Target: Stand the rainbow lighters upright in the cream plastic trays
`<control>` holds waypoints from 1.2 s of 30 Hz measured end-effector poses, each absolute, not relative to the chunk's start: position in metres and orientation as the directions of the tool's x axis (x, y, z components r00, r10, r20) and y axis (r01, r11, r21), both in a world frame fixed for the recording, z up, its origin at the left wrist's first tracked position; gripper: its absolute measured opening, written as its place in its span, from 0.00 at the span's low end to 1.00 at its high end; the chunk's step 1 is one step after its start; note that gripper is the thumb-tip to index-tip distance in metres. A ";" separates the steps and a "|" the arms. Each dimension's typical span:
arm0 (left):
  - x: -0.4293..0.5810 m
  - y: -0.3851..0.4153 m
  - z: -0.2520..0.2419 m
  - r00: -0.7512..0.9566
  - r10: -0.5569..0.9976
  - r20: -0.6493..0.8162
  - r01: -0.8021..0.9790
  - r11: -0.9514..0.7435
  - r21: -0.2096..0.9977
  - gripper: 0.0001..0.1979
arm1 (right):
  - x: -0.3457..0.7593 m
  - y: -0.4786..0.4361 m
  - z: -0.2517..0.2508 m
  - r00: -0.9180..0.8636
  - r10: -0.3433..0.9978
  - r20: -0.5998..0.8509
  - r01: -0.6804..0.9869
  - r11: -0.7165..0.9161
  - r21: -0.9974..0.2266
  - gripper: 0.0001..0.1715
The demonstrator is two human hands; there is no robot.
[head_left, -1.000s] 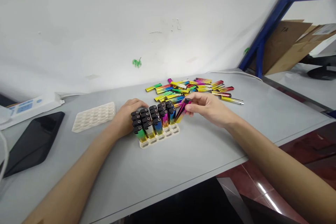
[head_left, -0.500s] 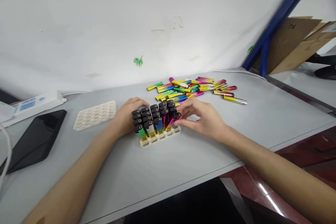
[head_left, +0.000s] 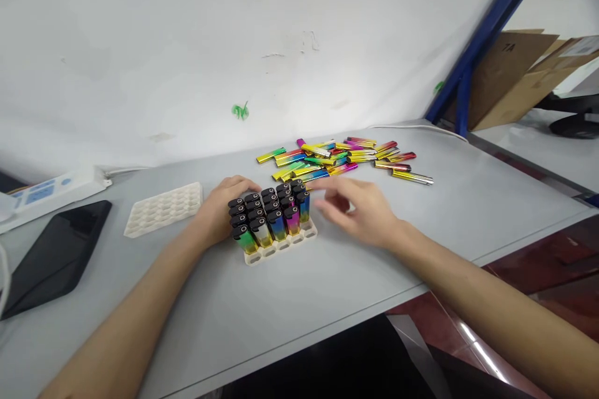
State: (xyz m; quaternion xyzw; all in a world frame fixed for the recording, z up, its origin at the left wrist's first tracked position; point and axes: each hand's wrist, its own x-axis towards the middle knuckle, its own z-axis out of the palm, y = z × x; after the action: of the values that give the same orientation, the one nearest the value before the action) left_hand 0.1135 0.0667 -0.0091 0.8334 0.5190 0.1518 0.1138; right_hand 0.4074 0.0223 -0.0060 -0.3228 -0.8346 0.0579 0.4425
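Several black-topped lighters with shiny coloured bodies stand upright in rows in a cream holder with hexagonal slots. The nearest row of its slots holds nothing. My left hand curls around the holder's left and back side, its fingertips hidden behind the lighters. A magenta and yellow lighter stands upright in the front row. Just right of the holder is my right hand, fingers apart and nothing in them. Its index finger reaches toward the back right corner of the lighters.
A loose pile of metallic coloured lighter sleeves lies behind the holder to the right. On the left are a second cream holder, a dark phone or tablet and a white device. The table's front edge runs below.
The magenta and yellow lighter, tilted at my right fingers before, now stands upright in the front row. My right hand has let go and its fingers have spread. My left hand stays at the holder.
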 end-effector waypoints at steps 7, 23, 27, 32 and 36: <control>0.111 0.069 -0.013 0.436 0.887 0.155 0.815 -0.462 0.350 0.19 | 0.468 0.071 -0.008 0.232 0.869 0.437 0.954 -0.114 -0.278 0.22; 0.115 0.068 -0.013 0.424 0.895 0.141 0.820 -0.445 0.359 0.17 | 0.491 0.072 -0.021 0.257 0.927 0.275 0.962 -0.219 -0.162 0.25; 0.115 0.068 -0.014 0.428 0.891 0.151 0.813 -0.453 0.367 0.17 | 0.492 0.074 -0.021 0.171 0.943 0.284 0.984 -0.149 -0.099 0.21; 0.115 0.069 -0.015 0.427 0.888 0.167 0.810 -0.458 0.365 0.16 | 0.492 0.075 -0.020 0.086 0.957 0.279 0.995 -0.094 0.016 0.18; 0.114 0.070 -0.015 0.423 0.891 0.168 0.810 -0.454 0.370 0.17 | 0.484 0.073 -0.017 0.167 0.942 0.291 0.986 -0.156 -0.061 0.21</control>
State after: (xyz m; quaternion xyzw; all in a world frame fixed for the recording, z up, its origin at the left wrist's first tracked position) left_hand 0.1140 0.0696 -0.0151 0.8353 0.5091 0.1716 0.1170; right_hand 0.4844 0.0731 -0.0166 -0.7546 -0.6387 -0.0924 0.1185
